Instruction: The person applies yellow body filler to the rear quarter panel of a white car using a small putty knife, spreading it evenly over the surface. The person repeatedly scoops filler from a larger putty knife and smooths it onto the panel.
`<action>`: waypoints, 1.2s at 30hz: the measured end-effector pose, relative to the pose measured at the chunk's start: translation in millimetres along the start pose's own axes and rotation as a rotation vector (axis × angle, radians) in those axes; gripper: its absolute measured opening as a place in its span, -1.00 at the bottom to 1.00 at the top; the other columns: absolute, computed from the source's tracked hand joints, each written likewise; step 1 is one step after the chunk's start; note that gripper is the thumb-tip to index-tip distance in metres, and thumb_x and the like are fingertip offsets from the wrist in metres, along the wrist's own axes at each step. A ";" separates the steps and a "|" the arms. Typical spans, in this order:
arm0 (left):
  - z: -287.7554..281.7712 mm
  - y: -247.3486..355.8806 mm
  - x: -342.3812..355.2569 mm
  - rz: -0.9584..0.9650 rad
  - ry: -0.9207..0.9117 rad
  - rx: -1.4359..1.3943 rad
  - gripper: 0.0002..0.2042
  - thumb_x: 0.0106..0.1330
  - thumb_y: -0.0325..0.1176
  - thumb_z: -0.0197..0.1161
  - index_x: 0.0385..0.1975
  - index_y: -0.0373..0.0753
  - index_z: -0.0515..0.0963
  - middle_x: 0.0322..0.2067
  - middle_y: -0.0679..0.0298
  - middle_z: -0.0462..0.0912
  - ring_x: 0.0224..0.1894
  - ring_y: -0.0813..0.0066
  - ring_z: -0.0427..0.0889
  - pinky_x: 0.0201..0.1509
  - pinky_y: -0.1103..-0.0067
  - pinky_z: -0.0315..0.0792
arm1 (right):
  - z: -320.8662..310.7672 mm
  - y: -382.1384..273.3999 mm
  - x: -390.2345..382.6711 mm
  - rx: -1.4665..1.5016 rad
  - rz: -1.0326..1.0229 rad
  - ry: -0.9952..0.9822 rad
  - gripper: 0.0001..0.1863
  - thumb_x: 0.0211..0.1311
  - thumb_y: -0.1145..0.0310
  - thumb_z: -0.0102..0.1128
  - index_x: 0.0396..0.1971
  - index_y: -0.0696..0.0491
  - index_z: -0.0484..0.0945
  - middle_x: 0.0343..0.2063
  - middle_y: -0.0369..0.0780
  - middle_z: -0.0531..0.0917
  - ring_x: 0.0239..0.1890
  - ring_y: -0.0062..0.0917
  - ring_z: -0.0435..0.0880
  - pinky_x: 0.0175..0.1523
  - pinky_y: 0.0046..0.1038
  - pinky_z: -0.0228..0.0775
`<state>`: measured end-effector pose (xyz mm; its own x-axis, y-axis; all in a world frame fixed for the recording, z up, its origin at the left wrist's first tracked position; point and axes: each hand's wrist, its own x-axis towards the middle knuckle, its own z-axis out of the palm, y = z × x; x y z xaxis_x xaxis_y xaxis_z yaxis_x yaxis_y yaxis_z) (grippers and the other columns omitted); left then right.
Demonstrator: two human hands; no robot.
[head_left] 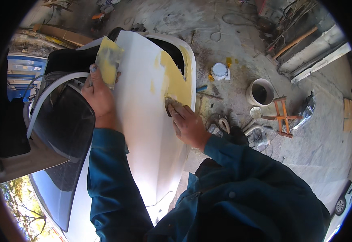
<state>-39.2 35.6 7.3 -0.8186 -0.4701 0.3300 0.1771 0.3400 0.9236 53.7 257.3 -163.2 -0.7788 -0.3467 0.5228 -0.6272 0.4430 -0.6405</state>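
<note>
My left hand (98,92) grips a flat mixing board (109,63) smeared with yellow body filler, thumb on its face, held above the white car panel (137,121). My right hand (186,124) is closed round a small dark putty spreader (168,105), most of it hidden by the fingers. The spreader's edge meets the lower end of a yellow filler patch (175,78) on the panel's right side. Thinner yellow smears mark the white surface left of that patch. A dark opening (166,50) lies in the bodywork beyond the patch.
On the concrete floor to the right stand a white can (219,71), a grey bucket (260,92) and a wooden stool frame (283,117). Hoses and containers crowd near my feet. The car's dark rear window (63,117) borders the panel on the left.
</note>
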 end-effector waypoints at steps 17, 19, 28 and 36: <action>-14.8 -7.5 8.0 0.006 -0.075 0.078 -0.43 0.69 -0.03 0.10 0.00 -0.62 0.64 -0.22 0.01 0.79 -0.31 0.30 0.80 -0.18 0.44 0.70 | 5.3 53.5 29.2 0.252 0.571 0.169 -0.61 0.39 0.46 0.15 0.18 0.17 0.65 -0.10 0.17 0.75 -0.05 0.09 0.76 0.03 -0.16 0.64; -13.6 -7.3 6.8 0.008 -0.065 0.061 -0.42 0.69 0.00 0.11 -0.03 -0.60 0.67 -0.27 0.04 0.80 -0.33 0.34 0.79 -0.20 0.48 0.66 | 11.0 45.7 29.0 0.259 0.535 0.190 -0.59 0.39 0.45 0.17 0.19 0.18 0.64 -0.07 0.17 0.74 -0.02 0.09 0.76 0.06 -0.15 0.64; -10.1 -0.1 2.9 0.019 -0.062 0.015 -0.43 0.68 0.02 0.14 -0.05 -0.56 0.70 -0.34 0.09 0.80 -0.36 0.43 0.77 -0.26 0.55 0.58 | 3.6 -3.3 45.1 0.148 0.360 0.154 -0.51 0.28 0.54 0.19 0.24 0.22 0.59 -0.05 0.11 0.73 -0.06 0.09 0.74 0.05 -0.12 0.63; -6.5 -2.3 3.8 0.001 -0.055 0.028 -0.43 0.69 -0.01 0.09 -0.01 -0.59 0.67 -0.28 0.02 0.81 -0.33 0.33 0.80 -0.21 0.50 0.63 | -13.2 -27.3 14.6 0.224 0.194 0.095 -0.48 0.28 0.54 0.24 0.27 0.20 0.57 -0.09 0.01 0.70 -0.05 -0.04 0.72 0.01 -0.17 0.64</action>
<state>-39.2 27.8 7.7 -0.8476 -0.4243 0.3188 0.1632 0.3631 0.9173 59.6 251.0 -130.7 -0.8862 -0.1897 0.4227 -0.4621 0.2968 -0.8357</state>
